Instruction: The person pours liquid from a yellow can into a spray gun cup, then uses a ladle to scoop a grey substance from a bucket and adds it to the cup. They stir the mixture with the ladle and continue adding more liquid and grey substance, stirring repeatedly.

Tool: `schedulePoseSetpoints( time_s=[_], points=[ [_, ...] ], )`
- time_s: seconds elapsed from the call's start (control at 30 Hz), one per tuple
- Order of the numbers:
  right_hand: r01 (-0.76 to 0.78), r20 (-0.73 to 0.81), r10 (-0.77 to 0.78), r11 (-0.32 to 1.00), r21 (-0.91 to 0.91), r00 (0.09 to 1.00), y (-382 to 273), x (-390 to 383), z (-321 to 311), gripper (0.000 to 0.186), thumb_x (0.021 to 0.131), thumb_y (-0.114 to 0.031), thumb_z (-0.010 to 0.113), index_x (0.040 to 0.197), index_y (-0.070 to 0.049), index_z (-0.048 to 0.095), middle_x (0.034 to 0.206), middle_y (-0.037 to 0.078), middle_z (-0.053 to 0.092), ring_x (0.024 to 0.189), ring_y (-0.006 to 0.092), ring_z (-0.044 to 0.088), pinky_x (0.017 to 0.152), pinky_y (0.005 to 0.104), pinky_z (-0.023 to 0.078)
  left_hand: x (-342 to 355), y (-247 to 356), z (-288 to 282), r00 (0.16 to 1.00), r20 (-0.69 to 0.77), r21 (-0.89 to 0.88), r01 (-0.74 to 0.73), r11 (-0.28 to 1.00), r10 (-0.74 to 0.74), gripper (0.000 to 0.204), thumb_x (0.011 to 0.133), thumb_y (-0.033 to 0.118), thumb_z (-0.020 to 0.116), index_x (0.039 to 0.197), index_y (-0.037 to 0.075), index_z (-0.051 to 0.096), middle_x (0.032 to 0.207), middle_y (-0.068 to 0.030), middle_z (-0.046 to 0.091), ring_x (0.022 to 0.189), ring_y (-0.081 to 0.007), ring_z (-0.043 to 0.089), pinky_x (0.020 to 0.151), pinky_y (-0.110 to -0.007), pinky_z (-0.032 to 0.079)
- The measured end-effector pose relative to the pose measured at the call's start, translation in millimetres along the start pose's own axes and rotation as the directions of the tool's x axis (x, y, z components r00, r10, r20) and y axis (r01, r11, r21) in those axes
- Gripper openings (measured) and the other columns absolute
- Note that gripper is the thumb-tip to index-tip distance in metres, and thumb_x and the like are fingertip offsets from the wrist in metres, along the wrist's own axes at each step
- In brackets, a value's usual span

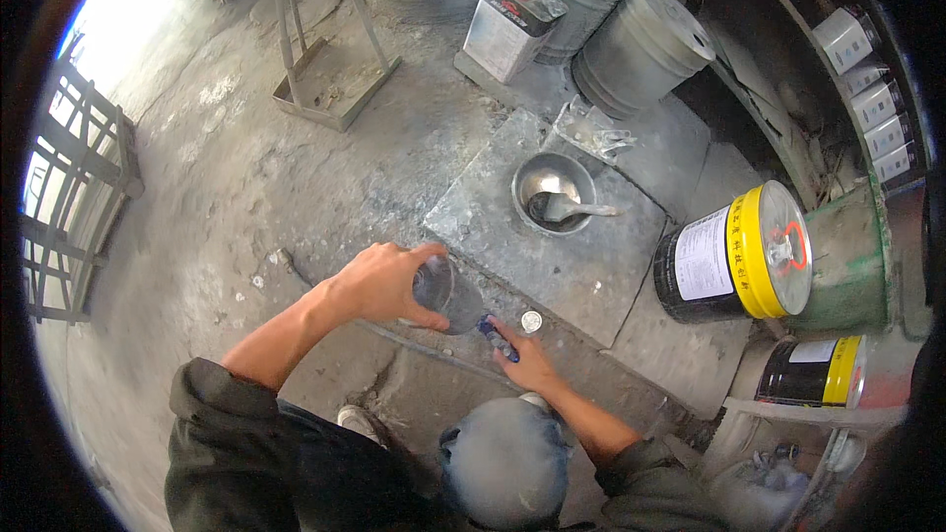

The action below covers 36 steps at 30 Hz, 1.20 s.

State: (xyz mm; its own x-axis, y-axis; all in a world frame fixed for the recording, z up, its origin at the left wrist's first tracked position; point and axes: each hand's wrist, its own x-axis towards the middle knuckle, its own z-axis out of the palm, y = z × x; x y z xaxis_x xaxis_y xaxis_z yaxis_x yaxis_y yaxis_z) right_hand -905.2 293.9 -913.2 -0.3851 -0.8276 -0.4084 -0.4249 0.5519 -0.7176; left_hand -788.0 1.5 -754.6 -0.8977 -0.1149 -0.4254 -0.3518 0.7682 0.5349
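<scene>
My left hand is closed round a clear plastic cup, which it holds tilted with the mouth toward the right. My right hand grips a short dark blue tool just beside the cup; its exact kind does not show. Close to that hand, a small round white piece lies on the ground. Beyond both hands a metal bowl stands on a flat grey slab. A scoop-like tool rests in the bowl, its handle over the right rim.
Past the bowl sits an open tray of crumpled pale scraps. Metal drums and a rectangular can stand farther back. At right are black-and-yellow pails. A long-handled dustpan is at far left, and a slatted crate stands leftmost.
</scene>
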Motion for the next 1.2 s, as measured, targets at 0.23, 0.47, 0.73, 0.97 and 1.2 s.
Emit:
schedulePoseSetpoints(
  time_s=[0.23, 0.47, 0.73, 0.97, 1.2],
  points=[
    [-0.041, -0.054, 0.046, 0.994, 0.102, 0.997, 1.6, 8.4, -2.3, 0.063, 0.088, -0.011, 0.066, 0.147, -0.021, 0.048, 0.133, 0.021, 0.061, 0.121, 0.0361, 0.061, 0.102, 0.0387, 0.048, 0.6, -11.1, -5.3, 0.909, -0.158, 0.112, -0.371, 0.922, 0.386, 0.105, 0.060, 0.023, 0.092, 0.149, 0.024, 0.037, 0.146, -0.0173, 0.047, 0.122, -0.0382, 0.057, 0.097, -0.045, 0.052],
    [0.215, -0.179, -0.203, 0.975, 0.048, 0.963, 17.8, 12.8, -0.3, 0.067, 0.086, -0.013, 0.066, 0.150, -0.020, 0.044, 0.128, 0.021, 0.064, 0.111, 0.0389, 0.065, 0.095, 0.0436, 0.051, 9.5, -0.2, -14.2, 0.938, -0.023, 0.117, -0.340, 0.933, 0.345, 0.106, 0.055, 0.015, 0.090, 0.146, 0.021, 0.038, 0.148, -0.0125, 0.044, 0.121, -0.0385, 0.057, 0.098, -0.046, 0.052],
    [0.018, -0.317, 0.018, 0.993, 0.113, 0.948, 6.9, 11.9, 4.5, 0.063, 0.087, -0.014, 0.066, 0.147, -0.019, 0.048, 0.123, 0.023, 0.066, 0.111, 0.0393, 0.065, 0.092, 0.0426, 0.052, 19.8, -9.4, -10.3, 0.985, -0.039, -0.289, 0.150, 0.946, -0.168, 0.100, 0.073, 0.041, 0.088, 0.145, -0.001, 0.034, 0.128, -0.0282, 0.059, 0.104, -0.0335, 0.068, 0.092, -0.040, 0.054],
    [0.096, -0.441, -0.021, 0.984, 0.149, 0.897, 27.6, 10.0, 3.1, 0.062, 0.088, -0.018, 0.070, 0.145, -0.009, 0.050, 0.122, 0.020, 0.068, 0.108, 0.0218, 0.067, 0.096, 0.0313, 0.048, 23.8, -27.8, -0.1, 0.993, -0.121, -0.868, -0.102, 0.486, -0.007, 0.088, 0.085, 0.045, 0.075, 0.146, -0.004, 0.035, 0.129, -0.0258, 0.058, 0.114, -0.0309, 0.063, 0.098, -0.041, 0.051],
    [0.092, -0.476, 0.077, 0.942, 0.322, 0.876, 39.5, -11.9, -26.0, 0.067, 0.085, -0.016, 0.075, 0.146, -0.007, 0.050, 0.120, 0.013, 0.068, 0.103, 0.0161, 0.063, 0.091, 0.0303, 0.049, 43.2, -42.9, -0.3, 0.979, -0.077, -0.995, -0.062, 0.083, -0.191, 0.035, 0.103, 0.018, 0.055, 0.124, -0.009, 0.054, 0.112, -0.0190, 0.067, 0.095, -0.0259, 0.071, 0.088, -0.036, 0.061]
  ],
)
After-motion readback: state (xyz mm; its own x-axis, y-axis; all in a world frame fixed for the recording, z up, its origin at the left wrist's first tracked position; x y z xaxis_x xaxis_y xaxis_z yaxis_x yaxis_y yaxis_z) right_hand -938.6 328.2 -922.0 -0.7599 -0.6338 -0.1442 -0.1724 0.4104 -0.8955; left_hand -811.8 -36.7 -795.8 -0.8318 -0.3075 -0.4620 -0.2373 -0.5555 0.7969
